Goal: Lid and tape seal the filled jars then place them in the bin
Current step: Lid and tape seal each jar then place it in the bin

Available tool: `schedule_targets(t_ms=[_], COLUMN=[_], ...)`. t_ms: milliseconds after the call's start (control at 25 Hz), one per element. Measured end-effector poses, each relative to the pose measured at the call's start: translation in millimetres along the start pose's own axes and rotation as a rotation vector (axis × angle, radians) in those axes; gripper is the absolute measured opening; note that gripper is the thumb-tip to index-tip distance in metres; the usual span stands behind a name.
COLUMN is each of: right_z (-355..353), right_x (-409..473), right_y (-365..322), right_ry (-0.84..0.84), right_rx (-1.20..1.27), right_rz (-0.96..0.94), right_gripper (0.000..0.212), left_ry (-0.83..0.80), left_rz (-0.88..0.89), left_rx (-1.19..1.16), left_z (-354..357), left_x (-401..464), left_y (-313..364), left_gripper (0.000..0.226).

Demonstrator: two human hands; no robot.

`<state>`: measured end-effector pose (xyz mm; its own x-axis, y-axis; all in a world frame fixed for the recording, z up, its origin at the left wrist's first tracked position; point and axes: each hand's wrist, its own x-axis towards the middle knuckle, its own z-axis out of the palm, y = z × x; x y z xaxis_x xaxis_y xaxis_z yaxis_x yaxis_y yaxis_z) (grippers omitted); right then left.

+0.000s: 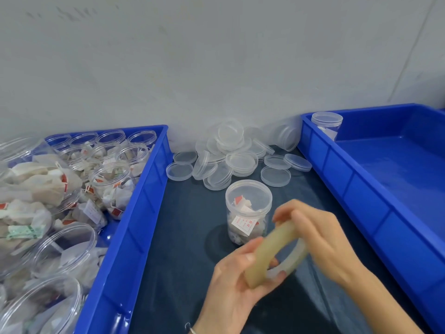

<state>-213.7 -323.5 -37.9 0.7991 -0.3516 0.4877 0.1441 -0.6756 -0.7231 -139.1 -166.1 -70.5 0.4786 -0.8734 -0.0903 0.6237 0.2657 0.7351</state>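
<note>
In the lower centre of the frame, both hands hold a roll of clear tape (274, 255) above a dark table (173, 237). The left hand (237, 283) grips the lower end of the roll, thumb curled over its outer face and fingers through the hole. The right hand (320, 235) curls over the upper end, fingertips pressed on the rim. Just behind the roll, at the centre of the frame, stands a lidded jar (248, 210) filled with tea bags; a white tag with red print shows through its wall, but the writing is too small to read. Behind it, against the wall, lies a loose pile of clear lids (231, 157). On the left of the frame, a blue bin (134, 220) is crowded with open jars (108, 182) of tea bags bearing red tags. On the right, a second blue bin (361, 189) holds one lidded jar (326, 124) in its far corner.
</note>
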Motion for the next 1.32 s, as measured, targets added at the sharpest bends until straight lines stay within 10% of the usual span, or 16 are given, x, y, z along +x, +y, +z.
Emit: schedule_targets(t_ms=[240,400,760,1320], right_z=[24,21,2,-12], right_x=[-10,-8,12,10], right_y=[27,20,5,14], right_ry=[0.169,0.369,0.147,0.248], right_rx=[0.482,0.302,-0.540,-0.082], right_rz=[0.656,0.388,-0.634,-0.286], right_gripper=[0.066,0.059,0.052,0.053], left_ry=[0.043,-0.088,-0.140,-0.326], left_rz=[-0.035,-0.159,-0.160,-0.093], left_rx=[-0.389,-0.074,0.299,0.249], left_z=[-6,-9,-6,9], left_x=[-4,-6,1,-4], left_y=[-6,1,8,25], left_gripper=[0.051,0.058,0.055,0.045])
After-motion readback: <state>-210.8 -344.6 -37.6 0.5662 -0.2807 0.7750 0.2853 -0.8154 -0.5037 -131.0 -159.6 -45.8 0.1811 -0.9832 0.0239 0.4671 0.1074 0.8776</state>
